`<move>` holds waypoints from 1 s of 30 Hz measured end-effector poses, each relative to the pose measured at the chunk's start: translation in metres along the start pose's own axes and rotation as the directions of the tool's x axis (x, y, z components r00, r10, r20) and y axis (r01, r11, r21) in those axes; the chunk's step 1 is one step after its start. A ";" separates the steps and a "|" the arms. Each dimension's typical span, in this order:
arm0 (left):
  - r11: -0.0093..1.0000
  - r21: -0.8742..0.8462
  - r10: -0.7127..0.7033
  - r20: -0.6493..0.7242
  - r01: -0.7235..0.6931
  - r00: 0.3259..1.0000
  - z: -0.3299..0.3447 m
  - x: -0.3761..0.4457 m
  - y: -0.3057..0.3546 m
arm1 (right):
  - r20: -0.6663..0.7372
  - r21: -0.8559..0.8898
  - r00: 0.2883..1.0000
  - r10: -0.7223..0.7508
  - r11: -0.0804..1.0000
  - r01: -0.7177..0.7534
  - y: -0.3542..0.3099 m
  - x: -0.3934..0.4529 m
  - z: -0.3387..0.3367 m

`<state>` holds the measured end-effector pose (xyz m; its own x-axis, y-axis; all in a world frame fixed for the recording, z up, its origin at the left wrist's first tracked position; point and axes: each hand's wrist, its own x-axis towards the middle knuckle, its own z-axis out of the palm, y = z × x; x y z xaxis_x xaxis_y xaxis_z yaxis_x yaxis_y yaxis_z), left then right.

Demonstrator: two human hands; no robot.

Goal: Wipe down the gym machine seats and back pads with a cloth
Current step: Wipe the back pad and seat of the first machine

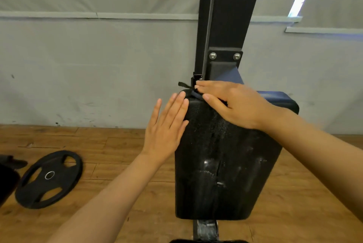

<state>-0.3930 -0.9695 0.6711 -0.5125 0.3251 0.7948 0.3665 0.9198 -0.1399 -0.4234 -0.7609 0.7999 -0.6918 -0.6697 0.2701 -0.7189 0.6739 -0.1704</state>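
Overhead, a worn black pad (225, 160) sits on a black post (225, 16) against a grey wall (98, 56). Right hand (233, 103) presses a blue cloth (236, 77) flat at the pad's top; left hand (167, 124) rests open on its side. A weight plate (49, 178) lies on the wooden floor (117, 154).

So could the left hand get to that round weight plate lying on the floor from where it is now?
Probably yes. The left hand is open, resting flat against the side of the black pad and holding nothing. The weight plate lies below it to the left on bare wooden floor, with nothing between, though the person would likely need to bend down.
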 end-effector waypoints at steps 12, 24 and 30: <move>0.993 -0.073 -0.090 0.035 0.093 0.995 0.008 -0.006 0.007 | 0.096 0.045 0.995 -0.035 0.999 0.030 0.010 -0.005 -0.012; 0.979 -0.158 -0.115 0.075 0.126 0.990 0.002 0.000 0.014 | 0.065 0.020 0.998 0.023 1.000 -0.024 -0.007 0.006 -0.004; 0.921 -0.364 -0.126 0.068 0.142 0.990 -0.012 0.016 0.008 | 0.063 -0.105 0.994 0.089 0.991 -0.082 -0.002 -0.012 -0.002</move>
<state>-0.3888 -0.9599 0.6896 -0.6060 0.2208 0.7642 0.5472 0.8130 0.1990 -0.4137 -0.7535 0.7993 -0.7559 -0.6253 0.1940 -0.6486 0.7557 -0.0912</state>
